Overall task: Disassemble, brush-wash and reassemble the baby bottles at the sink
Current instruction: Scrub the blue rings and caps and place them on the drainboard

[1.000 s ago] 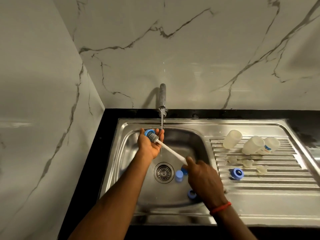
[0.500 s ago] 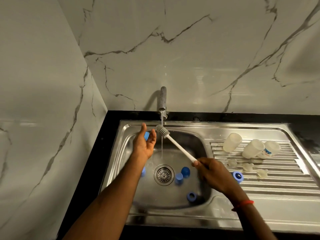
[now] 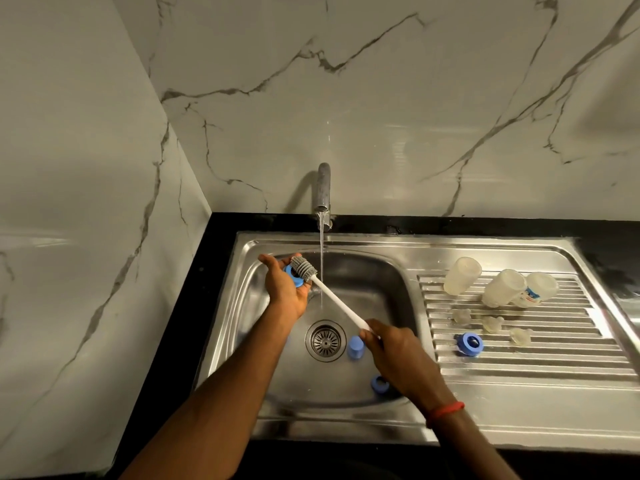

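Observation:
My left hand (image 3: 285,287) holds a blue bottle ring (image 3: 294,277) over the basin, just left of the water stream. My right hand (image 3: 396,351) grips the white handle of the bottle brush (image 3: 337,299), whose grey bristle head rests against the ring. In the basin lie a blue cap (image 3: 355,347) beside the drain and another blue ring (image 3: 379,384). On the drainboard lie three clear bottle bodies (image 3: 462,280) (image 3: 504,288) (image 3: 538,289), three clear nipples (image 3: 460,315) (image 3: 492,323) (image 3: 520,336) and a blue ring (image 3: 469,344).
The tap (image 3: 322,188) runs a thin stream into the steel sink (image 3: 391,271). The drain (image 3: 325,340) sits mid-basin. Marble walls rise behind and on the left; a black counter edge (image 3: 207,258) borders the sink.
The brush head has come back from under the stream onto the blue ring in my left hand. My right hand moved left over the basin.

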A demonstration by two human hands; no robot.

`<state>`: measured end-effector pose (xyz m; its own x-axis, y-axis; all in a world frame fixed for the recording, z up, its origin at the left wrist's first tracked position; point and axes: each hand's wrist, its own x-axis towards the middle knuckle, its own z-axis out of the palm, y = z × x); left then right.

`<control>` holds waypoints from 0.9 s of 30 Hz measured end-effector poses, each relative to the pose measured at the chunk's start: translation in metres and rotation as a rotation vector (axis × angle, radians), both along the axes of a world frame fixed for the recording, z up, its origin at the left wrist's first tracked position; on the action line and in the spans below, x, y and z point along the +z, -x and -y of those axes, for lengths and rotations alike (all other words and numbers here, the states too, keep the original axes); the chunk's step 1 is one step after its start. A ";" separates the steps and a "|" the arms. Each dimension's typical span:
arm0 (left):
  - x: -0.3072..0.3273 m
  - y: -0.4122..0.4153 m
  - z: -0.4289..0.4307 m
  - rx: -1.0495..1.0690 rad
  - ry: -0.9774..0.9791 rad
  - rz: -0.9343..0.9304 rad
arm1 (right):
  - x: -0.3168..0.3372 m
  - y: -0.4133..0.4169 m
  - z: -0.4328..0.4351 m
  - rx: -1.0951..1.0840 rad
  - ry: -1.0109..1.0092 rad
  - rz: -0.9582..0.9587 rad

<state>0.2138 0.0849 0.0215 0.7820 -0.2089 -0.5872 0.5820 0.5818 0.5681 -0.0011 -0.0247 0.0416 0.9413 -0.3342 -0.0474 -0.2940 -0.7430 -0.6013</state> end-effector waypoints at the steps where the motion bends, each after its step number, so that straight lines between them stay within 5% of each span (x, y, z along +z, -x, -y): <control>1: 0.000 -0.002 -0.001 -0.006 -0.012 -0.004 | -0.002 0.002 -0.001 0.014 0.000 -0.007; 15: 0.012 -0.007 -0.004 0.010 0.178 -0.088 | -0.016 0.017 0.002 0.004 0.033 0.023; 27: 0.008 0.009 0.011 -0.006 0.147 -0.106 | -0.017 0.008 -0.003 -0.020 0.124 0.134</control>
<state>0.2043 0.0742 0.0291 0.7157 -0.3034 -0.6291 0.6381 0.6502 0.4124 -0.0090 -0.0218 0.0247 0.9295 -0.3484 0.1208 -0.2328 -0.8084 -0.5406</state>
